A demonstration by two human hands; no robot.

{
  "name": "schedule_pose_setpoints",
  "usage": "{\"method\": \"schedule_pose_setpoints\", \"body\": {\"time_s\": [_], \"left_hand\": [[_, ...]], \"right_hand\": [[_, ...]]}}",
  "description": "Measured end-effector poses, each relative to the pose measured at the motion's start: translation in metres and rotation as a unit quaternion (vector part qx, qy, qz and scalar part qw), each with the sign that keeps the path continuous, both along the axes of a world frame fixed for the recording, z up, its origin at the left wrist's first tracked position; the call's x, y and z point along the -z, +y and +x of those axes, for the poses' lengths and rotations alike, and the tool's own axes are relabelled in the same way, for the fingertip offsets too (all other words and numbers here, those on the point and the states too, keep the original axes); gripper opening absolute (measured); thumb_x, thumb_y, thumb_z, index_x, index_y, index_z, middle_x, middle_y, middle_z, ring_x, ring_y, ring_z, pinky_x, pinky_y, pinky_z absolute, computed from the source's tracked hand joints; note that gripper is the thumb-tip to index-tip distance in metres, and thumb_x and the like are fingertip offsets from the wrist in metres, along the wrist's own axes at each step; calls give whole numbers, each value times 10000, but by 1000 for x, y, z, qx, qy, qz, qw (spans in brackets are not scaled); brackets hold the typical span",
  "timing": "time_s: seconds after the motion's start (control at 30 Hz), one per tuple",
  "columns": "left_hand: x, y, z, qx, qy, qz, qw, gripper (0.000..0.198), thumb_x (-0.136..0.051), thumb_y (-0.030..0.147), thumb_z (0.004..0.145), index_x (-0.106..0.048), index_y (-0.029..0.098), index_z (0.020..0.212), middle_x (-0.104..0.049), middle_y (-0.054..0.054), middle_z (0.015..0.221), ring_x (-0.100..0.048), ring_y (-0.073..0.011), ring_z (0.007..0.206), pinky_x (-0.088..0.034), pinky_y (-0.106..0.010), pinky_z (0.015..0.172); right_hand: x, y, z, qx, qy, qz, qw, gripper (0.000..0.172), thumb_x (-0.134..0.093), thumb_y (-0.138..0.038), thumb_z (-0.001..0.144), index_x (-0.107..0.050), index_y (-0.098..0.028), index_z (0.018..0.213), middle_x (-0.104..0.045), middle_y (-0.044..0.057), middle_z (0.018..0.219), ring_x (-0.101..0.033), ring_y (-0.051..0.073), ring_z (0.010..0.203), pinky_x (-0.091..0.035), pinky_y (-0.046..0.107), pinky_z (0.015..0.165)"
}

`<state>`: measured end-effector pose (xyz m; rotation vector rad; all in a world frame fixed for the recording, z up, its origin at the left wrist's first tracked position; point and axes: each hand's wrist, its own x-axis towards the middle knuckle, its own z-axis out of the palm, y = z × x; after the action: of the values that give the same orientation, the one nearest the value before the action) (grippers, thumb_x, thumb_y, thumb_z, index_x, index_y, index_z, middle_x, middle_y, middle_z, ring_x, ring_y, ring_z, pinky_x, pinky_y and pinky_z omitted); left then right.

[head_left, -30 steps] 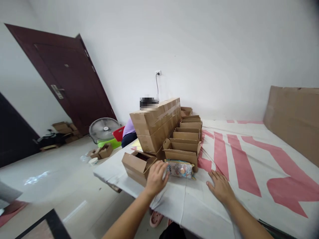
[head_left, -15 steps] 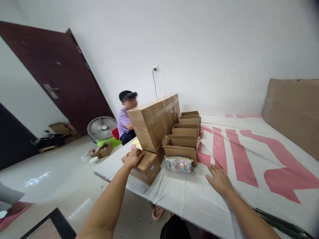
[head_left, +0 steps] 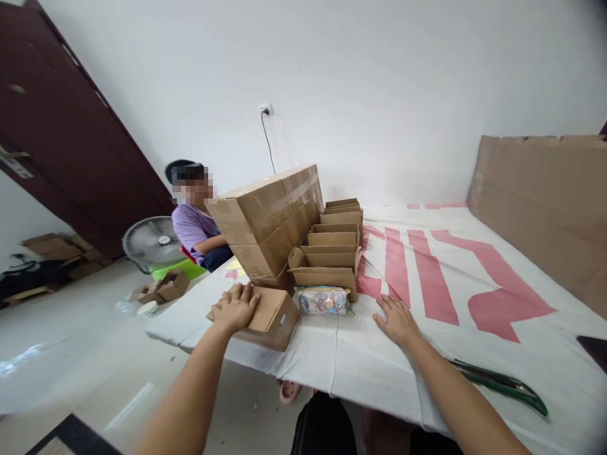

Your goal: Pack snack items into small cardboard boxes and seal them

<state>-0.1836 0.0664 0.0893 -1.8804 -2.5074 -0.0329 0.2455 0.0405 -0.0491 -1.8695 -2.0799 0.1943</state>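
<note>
The box (head_left: 268,319) is set at the near left corner of the worktop (head_left: 313,370), its lid pressed down by the left hand (head_left: 236,306), likely so that the flaps are kept from springing up; that hand's grip is left unclosed, palm down and fingers spread, with nothing clasped; the right hand (head_left: 397,318) is laid flat on the cloth, likewise holding nothing, perhaps for support; the pouch (head_left: 323,301) is placed just beside the box, in front of the open boxes (head_left: 325,276), probably to be kept within reach; these are ranked alongside the stacked cartons (head_left: 265,218), seemingly for order.

Compared with one second ago, the box's flaps are now folded down, and the left hand is moved from the pouch's end onto the lid; the cutter (head_left: 502,383) is brought into view by the turned camera.
</note>
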Motion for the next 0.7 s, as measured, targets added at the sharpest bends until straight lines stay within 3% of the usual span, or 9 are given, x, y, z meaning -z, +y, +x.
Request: {"method": "schedule_pose_setpoints", "body": {"time_s": [0.13, 0.23, 0.37, 0.47, 0.53, 0.7], "left_hand": [[9, -31, 30, 16, 5, 41, 999, 648, -136, 508, 943, -197, 211, 1516, -151, -116, 1604, -175, -458, 1415, -233, -662, 1053], [5, -55, 58, 40, 11, 50, 998, 638, -160, 486, 949, -207, 194, 1514, -172, -120, 1599, -187, -444, 1416, -243, -629, 1064], [-6, -77, 102, 141, 11, 25, 990, 626, -257, 529, 928, -277, 261, 1493, -264, -74, 1578, -260, -397, 1396, -288, -584, 1046], [-11, -89, 136, 227, 13, 9, 974, 637, -332, 598, 886, -376, 300, 1448, -350, -72, 1540, -337, -407, 1337, -317, -601, 994], [-14, -96, 154, 253, 10, 16, 967, 623, -352, 598, 879, -413, 309, 1427, -399, -88, 1508, -398, -420, 1273, -343, -612, 944], [-20, -105, 171, 343, -30, 30, 938, 541, -416, 555, 882, -486, 344, 1375, -522, -67, 1406, -495, -382, 1118, -397, -550, 893]], "right_hand": [[1, 0, 0, 1, 0, -2, 1000, 583, -452, -457, 887, -474, -161, 1389, -411, 94, 1499, -317, 277, 1387, -163, 421, 1145], [3, 1, 1, 0, -2, -3, 1000, 585, -447, -460, 889, -466, -168, 1396, -401, 90, 1506, -312, 277, 1389, -160, 424, 1145], [5, 2, 1, 0, -4, -7, 1000, 602, -444, -475, 887, -456, -165, 1403, -391, 90, 1512, -307, 281, 1391, -160, 431, 1146], [5, 2, 1, 1, -5, -7, 1000, 610, -432, -483, 894, -447, -159, 1410, -391, 93, 1512, -306, 277, 1392, -164, 425, 1147], [4, 1, 1, 0, -7, -6, 1000, 610, -428, -489, 895, -442, -168, 1414, -392, 87, 1512, -309, 275, 1391, -170, 421, 1146], [2, 3, 2, 2, -15, -16, 1000, 619, -443, -498, 886, -444, -174, 1413, -393, 86, 1512, -317, 276, 1390, -187, 421, 1141]]}}
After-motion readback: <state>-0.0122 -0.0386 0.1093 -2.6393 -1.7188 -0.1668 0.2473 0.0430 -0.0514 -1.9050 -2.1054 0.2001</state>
